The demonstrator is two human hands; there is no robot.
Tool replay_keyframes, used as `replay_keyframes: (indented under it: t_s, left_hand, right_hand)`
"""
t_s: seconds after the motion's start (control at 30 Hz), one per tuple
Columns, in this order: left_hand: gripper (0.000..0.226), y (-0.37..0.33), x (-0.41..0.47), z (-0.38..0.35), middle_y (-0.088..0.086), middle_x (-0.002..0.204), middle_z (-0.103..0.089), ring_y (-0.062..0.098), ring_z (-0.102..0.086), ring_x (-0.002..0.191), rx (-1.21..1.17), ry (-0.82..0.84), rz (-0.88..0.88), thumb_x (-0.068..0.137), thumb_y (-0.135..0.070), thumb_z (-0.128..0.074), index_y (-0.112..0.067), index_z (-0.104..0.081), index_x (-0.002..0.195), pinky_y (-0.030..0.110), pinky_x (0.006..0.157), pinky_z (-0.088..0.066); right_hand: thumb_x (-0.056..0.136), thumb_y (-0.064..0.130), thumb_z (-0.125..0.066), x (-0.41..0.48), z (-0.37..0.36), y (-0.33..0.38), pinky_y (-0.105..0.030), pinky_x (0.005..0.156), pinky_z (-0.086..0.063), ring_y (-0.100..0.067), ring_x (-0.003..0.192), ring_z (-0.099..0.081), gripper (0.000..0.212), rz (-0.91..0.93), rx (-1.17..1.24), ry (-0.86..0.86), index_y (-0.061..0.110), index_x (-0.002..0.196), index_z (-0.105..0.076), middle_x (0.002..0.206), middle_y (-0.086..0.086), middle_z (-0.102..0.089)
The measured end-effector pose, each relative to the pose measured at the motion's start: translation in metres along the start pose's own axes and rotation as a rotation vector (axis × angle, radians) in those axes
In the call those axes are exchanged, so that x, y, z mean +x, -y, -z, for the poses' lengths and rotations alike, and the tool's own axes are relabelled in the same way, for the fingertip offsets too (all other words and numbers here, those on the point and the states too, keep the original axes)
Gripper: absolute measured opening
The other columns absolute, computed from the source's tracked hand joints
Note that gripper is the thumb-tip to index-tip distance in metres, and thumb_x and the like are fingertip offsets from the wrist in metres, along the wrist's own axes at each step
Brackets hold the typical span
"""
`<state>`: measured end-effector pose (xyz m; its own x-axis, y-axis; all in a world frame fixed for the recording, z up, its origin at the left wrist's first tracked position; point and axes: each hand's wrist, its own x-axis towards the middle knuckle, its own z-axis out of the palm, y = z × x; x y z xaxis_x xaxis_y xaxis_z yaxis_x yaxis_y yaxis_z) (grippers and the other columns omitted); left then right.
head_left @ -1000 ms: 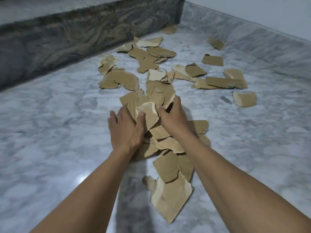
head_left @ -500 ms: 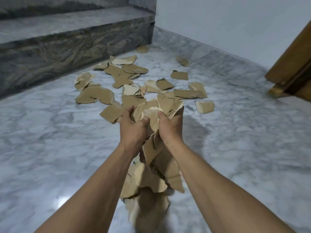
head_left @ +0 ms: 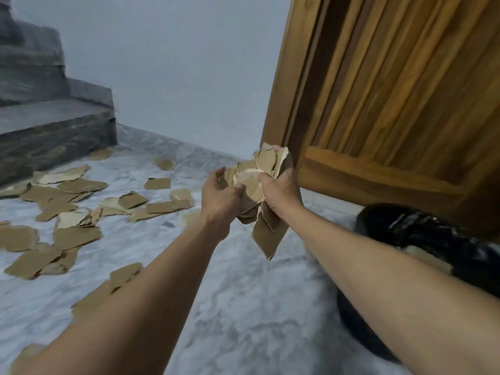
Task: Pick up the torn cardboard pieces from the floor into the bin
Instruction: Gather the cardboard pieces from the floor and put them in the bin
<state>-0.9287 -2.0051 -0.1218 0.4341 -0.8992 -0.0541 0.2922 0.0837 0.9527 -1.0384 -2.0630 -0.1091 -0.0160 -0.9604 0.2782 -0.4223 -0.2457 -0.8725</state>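
Note:
A bunch of torn brown cardboard pieces (head_left: 266, 231) is held up in the air between both hands, above the marble floor. My right hand (head_left: 281, 194) grips the bunch from the right. My left hand (head_left: 219, 194) presses against it from the left with its fingers partly spread. Several more torn pieces (head_left: 77, 235) lie scattered on the floor to the left. The bin (head_left: 422, 226), lined with a black plastic bag, stands at the right behind my right forearm, with a few cardboard pieces inside it.
A wooden door and frame (head_left: 378, 90) rises at the right, just behind the bin. Dark stone steps (head_left: 51, 131) stand at the far left. A pale wall (head_left: 176, 77) closes the back. The floor is grey-white marble (head_left: 243, 320).
Both hands have lifted the gathered bunch off the floor and carried it right and up. The view has swung right, bringing the door and the bin into sight. Some pieces dropped from the bunch.

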Motion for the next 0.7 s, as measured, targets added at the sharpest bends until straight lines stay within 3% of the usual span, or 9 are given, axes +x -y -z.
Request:
replay_keyframes:
  t_s: [0.1,0.2,0.37,0.47,0.57,0.63,0.7]
  left_hand:
    - [0.06,-0.006,-0.021,-0.084,0.01,0.131,-0.06,0.028,-0.064,0.111,-0.018,0.119,0.015,0.091,0.004,-0.065,-0.016,-0.045,0.145,0.044,0.088,-0.059]
    - [0.061,0.002,-0.043,-0.16,0.006,0.135,-0.057,0.024,-0.062,0.11,0.051,0.242,0.007,0.091,-0.001,-0.068,-0.02,-0.047,0.145,0.041,0.093,-0.058]
    - [0.062,0.04,-0.085,-0.252,0.006,0.135,-0.059,0.023,-0.063,0.11,0.24,0.44,0.032,0.091,-0.006,-0.071,-0.022,-0.046,0.146,0.032,0.085,-0.059]
    - [0.058,0.065,-0.103,-0.281,0.007,0.135,-0.061,0.026,-0.061,0.117,0.501,0.511,-0.034,0.092,-0.013,-0.068,-0.021,-0.046,0.145,0.039,0.097,-0.055]
    - [0.041,0.078,-0.11,-0.287,0.009,0.123,-0.066,0.03,-0.06,0.114,0.832,0.532,-0.303,0.093,-0.026,-0.059,-0.019,-0.055,0.133,0.036,0.089,-0.05]
    - [0.056,0.086,-0.109,-0.277,0.011,0.13,-0.061,0.034,-0.05,0.124,1.025,0.486,-0.462,0.084,-0.044,-0.05,-0.021,-0.053,0.136,0.042,0.098,-0.046]
    - [0.077,0.093,-0.106,-0.27,0.014,0.146,-0.047,0.041,-0.034,0.139,1.234,0.46,-0.433,0.076,-0.05,-0.042,-0.026,-0.039,0.149,0.054,0.113,-0.033]
  right_hand:
    - [0.079,0.033,-0.067,0.015,0.091,-0.009,-0.039,0.093,-0.053,-0.025,0.107,-0.062,0.053,-0.036,-0.047,-0.104,0.022,0.129,-0.054,0.122,-0.004,-0.066]
    - [0.079,0.026,-0.07,0.015,0.176,-0.033,-0.035,0.09,-0.053,-0.016,0.106,-0.064,0.055,-0.007,-0.026,-0.213,0.044,0.127,-0.051,0.12,0.008,-0.068]
    - [0.081,0.018,-0.074,-0.004,0.279,-0.098,-0.035,0.099,-0.05,-0.015,0.113,-0.063,0.061,-0.097,0.008,-0.404,0.035,0.135,-0.053,0.125,0.008,-0.067]
    - [0.078,0.032,-0.076,-0.01,0.317,-0.13,-0.041,0.101,-0.05,-0.015,0.113,-0.062,0.059,-0.201,-0.064,-0.39,0.036,0.133,-0.054,0.123,0.011,-0.066]
    - [0.081,0.049,-0.078,-0.021,0.349,-0.144,-0.037,0.098,-0.046,-0.013,0.115,-0.055,0.065,-0.312,-0.156,-0.292,0.033,0.138,-0.051,0.124,0.014,-0.057]
    - [0.084,0.057,-0.074,-0.029,0.365,-0.147,-0.037,0.097,-0.045,-0.017,0.117,-0.055,0.072,-0.369,-0.232,-0.218,0.033,0.145,-0.044,0.125,0.01,-0.054]
    - [0.089,0.055,-0.07,-0.04,0.38,-0.154,-0.041,0.101,-0.047,-0.023,0.121,-0.058,0.067,-0.339,-0.34,-0.228,0.03,0.146,-0.044,0.132,0.002,-0.058]
